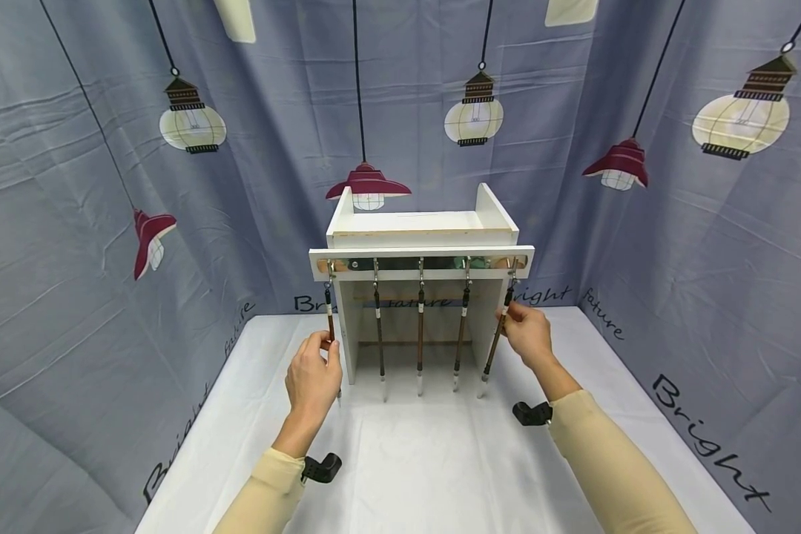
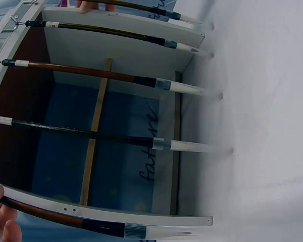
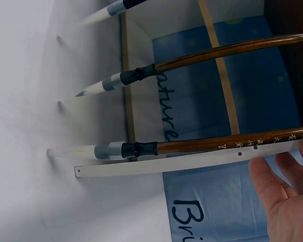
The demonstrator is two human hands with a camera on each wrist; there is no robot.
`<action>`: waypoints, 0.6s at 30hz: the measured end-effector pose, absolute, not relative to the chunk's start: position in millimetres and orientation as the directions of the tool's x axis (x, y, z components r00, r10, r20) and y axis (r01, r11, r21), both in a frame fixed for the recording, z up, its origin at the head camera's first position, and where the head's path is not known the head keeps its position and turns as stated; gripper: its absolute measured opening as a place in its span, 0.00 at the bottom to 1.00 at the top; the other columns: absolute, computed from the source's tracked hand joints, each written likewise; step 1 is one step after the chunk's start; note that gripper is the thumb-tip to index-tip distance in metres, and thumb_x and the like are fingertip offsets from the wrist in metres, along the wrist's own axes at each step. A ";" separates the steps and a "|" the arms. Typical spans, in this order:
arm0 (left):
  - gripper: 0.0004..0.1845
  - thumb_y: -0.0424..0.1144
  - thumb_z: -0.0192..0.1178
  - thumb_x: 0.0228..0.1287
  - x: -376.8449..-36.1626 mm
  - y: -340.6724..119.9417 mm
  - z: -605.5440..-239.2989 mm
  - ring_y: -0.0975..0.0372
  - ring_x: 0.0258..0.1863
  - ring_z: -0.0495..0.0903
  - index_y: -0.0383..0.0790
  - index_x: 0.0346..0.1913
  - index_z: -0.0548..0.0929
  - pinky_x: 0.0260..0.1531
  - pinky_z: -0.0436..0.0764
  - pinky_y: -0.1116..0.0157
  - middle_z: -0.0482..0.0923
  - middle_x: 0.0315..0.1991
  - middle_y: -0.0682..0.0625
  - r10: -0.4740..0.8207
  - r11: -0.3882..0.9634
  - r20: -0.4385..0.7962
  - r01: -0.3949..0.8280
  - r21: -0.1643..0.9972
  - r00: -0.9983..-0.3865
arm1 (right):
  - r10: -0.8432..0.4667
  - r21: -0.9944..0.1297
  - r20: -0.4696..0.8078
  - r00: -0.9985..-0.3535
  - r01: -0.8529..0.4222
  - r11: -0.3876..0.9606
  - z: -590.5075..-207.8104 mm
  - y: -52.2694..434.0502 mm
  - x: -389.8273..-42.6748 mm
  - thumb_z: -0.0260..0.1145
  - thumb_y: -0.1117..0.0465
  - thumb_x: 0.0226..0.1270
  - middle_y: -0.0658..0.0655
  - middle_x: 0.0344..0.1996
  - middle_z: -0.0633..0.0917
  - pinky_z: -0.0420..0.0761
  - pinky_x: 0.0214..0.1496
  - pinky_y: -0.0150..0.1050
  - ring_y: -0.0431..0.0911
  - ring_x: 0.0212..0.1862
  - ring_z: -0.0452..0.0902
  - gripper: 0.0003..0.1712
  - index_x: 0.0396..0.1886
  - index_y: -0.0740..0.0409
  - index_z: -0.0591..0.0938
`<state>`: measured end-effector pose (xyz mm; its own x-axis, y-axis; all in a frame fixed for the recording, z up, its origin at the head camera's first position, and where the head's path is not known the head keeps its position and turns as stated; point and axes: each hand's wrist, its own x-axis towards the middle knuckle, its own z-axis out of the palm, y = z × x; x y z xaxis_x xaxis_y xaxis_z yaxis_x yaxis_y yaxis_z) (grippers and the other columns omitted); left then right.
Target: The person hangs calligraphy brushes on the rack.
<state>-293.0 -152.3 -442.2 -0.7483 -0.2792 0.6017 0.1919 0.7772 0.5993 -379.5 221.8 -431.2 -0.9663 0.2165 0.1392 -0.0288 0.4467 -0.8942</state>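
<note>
Fingers of the left hand (image 1: 314,374) pinch the leftmost brush (image 1: 331,326), which hangs at the left end of the white rack (image 1: 420,263). The right hand (image 1: 529,334) holds the rightmost brush (image 1: 497,337) between thumb and fingers, and this brush is tilted, with its tip toward the middle. Three other brushes (image 1: 420,334) hang straight between these two. All five have white tips just above the white table (image 1: 427,460). Behind the rack hangs a grey curtain (image 1: 107,222) printed with lamps.
</note>
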 end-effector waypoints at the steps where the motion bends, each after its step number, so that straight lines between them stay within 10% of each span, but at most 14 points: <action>1: 0.10 0.42 0.62 0.73 -293.0 -152.3 -442.3 0.58 0.27 0.82 0.42 0.50 0.85 0.22 0.75 0.58 0.87 0.39 0.51 -0.279 0.778 0.603 0.192 0.598 -0.747 | 0.218 -0.894 0.138 -0.966 -0.027 0.448 -430.8 221.7 -379.6 0.62 0.58 0.79 0.72 0.66 0.78 0.83 0.59 0.46 0.61 0.60 0.83 0.33 0.76 0.68 0.67; 18: 0.09 0.41 0.62 0.73 -292.8 -153.2 -444.6 0.57 0.26 0.82 0.42 0.49 0.86 0.22 0.74 0.58 0.86 0.38 0.51 -0.282 0.778 0.604 0.191 0.599 -0.746 | 0.219 -0.892 0.153 -0.964 -0.039 0.450 -431.1 221.5 -379.8 0.62 0.59 0.79 0.71 0.63 0.81 0.83 0.58 0.47 0.61 0.58 0.85 0.29 0.74 0.66 0.71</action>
<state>-292.8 -153.2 -444.6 -0.7457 -0.2818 0.6038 0.1909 0.7778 0.5988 -379.8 221.5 -431.1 -0.9636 0.2194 0.1531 -0.0392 0.4503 -0.8920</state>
